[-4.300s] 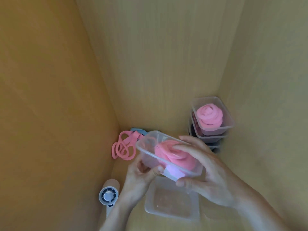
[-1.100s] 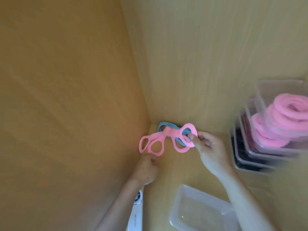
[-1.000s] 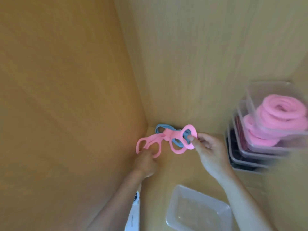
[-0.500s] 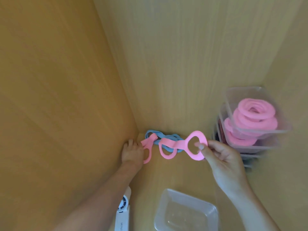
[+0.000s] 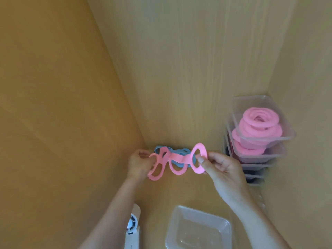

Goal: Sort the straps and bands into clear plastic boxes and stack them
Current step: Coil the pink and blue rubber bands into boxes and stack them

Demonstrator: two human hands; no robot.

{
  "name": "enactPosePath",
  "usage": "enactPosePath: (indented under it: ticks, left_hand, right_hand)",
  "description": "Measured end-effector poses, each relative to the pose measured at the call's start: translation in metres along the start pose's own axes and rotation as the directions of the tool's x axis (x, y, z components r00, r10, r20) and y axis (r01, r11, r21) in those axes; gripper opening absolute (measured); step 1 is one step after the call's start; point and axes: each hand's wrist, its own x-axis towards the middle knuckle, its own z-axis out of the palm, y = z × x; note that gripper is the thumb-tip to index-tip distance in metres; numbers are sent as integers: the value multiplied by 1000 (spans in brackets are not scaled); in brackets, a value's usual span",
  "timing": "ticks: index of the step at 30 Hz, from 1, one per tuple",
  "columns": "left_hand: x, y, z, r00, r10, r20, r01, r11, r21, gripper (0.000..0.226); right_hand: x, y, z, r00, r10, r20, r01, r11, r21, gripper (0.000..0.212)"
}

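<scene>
**Pink looped strap stretched between two hands**

We're looking down into a wooden cupboard (image 5: 179,69), pale panels all round. Over in the right corner stands a stack of clear boxes (image 5: 260,155), and the top box (image 5: 282,136) holds a coiled pink band (image 5: 258,123), with another pink coil showing in the box beneath. Lower down sits an empty clear box (image 5: 197,229), open side up, close to the viewer. Now the hands: the right hand (image 5: 224,169) pinches the right-end loop of the pink strap (image 5: 179,158) between thumb and forefinger, the other fingers curled under. The left hand (image 5: 138,164) has its fingers curled round the left-end loop. The strap hangs between them, off the shelf floor, near the back left corner. Just behind it lies a blue band (image 5: 181,151), against the back panel. A small white handheld fan (image 5: 132,225) lies by the left forearm
</scene>
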Motion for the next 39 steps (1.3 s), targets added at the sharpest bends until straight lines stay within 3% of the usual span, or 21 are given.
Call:
enactPosePath:
  ticks: [6, 10, 15, 19, 24, 30, 39]
  left_hand:
    - [-31, 67, -30, 971, 118, 210, -45, 944, -326, 20]
    - [-51, 103, -46, 953, 213, 215, -120, 919, -376, 19]
    - [-69, 149, -61, 908, 343, 242, -217, 876, -431, 18]
    - [-79, 186, -73, 827, 453, 332, -278, 844, -459, 18]
    - [-88, 222, -82, 733, 533, 422, -378, 835, -399, 39]
    - [-90, 262, -88, 576, 640, 509, -422, 766, -484, 35]
    - [-82, 330, -99, 550, 717, 429, -582, 697, -419, 24]
  right_hand:
    - [13, -17, 10, 999, 17, 33, -19, 998, 56, 12]
    - [23, -39, 13, 995, 37, 91, -54, 978, 200, 28]
    - [41, -79, 24, 971, -16, 237, -58, 952, 301, 24]
    - [55, -116, 39, 968, -79, 238, 17, 967, 255, 15]
    - [66, -166, 46, 954, -195, 227, 148, 967, 207, 24]
    - [77, -222, 34, 946, -252, 206, 212, 957, 197, 20]
    - [103, -279, 31, 923, -339, 181, 340, 940, 23, 17]
